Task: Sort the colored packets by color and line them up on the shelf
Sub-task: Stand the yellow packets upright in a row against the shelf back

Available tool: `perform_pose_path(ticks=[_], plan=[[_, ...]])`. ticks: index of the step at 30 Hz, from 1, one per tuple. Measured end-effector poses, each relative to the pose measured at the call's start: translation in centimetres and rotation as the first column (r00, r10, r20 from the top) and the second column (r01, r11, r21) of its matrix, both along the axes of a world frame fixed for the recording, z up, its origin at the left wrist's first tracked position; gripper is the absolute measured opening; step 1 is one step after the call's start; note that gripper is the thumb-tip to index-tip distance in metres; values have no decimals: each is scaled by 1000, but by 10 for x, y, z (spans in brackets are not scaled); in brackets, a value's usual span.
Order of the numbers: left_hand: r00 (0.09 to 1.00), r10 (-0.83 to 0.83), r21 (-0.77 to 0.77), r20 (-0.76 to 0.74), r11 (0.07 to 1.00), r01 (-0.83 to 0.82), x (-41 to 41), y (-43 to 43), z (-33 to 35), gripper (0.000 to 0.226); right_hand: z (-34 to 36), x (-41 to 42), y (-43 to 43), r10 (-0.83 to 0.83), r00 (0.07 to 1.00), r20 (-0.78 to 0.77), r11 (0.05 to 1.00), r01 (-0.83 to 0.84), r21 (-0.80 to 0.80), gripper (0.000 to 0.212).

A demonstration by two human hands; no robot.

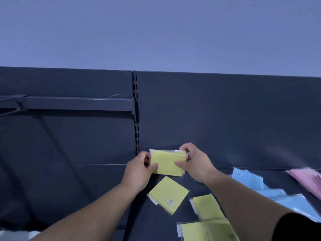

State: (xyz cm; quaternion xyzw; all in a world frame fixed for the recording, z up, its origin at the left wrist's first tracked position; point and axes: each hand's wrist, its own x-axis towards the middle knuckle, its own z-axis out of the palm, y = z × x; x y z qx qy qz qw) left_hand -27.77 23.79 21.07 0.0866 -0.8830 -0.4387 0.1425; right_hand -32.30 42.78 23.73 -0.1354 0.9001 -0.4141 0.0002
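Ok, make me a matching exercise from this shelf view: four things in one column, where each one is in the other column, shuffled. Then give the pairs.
Things
1. yellow stack
2. yellow packet with dotted label
3. blue packets
4. pink packets

Places
A. at the far right edge of the view
B. lying flat, just nearer the camera than the held stack
C. gripped between the left hand and the right hand
D. fanned out between the yellow ones and the pink ones

Pairs: 1-C, 2-B, 3-D, 4-A
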Motion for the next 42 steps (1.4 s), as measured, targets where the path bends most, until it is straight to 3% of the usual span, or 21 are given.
perform_pose_path(ticks=[3,6,8,11,15,18,25,33,38,42], plan=[[999,27,6,43,1000,-27,-1,-2,-10,18,-11,2,-1,-16,1000,19,999,15,49,35],[999,28,24,17,999,-29,-2,-3,-10,24,-14,2,-2,-94,996,7,996,93,7,37],[999,34,-13,-12,999,-35,-3,-4,-9,28,-14,0,-3,-120,993,19,990,119,70,34],[999,38,-143,-35,989,-43,-5,-3,-8,23,-15,-5,-7,-63,997,34,974,54,220,30],[998,52,-191,-47,980,-60,-6,-3,-9,20,-14,-11,-12,38,999,35,960,-46,277,31],[996,75,-222,-41,972,-83,-5,-1,-7,22,-13,-12,-14,-1,1000,28,951,-8,310,32],[996,91,-221,-22,971,-93,-2,-4,-6,32,-11,-5,-9,-77,997,-12,952,78,295,47],[992,121,-222,-47,967,-128,12,1,2,49,0,11,9,-130,991,-40,951,136,276,46],[996,84,-189,-12,978,-84,14,7,11,41,3,20,11,-107,994,-14,970,107,218,30],[992,128,-109,14,986,-126,9,7,13,35,3,23,5,-114,992,-56,977,123,177,33]])
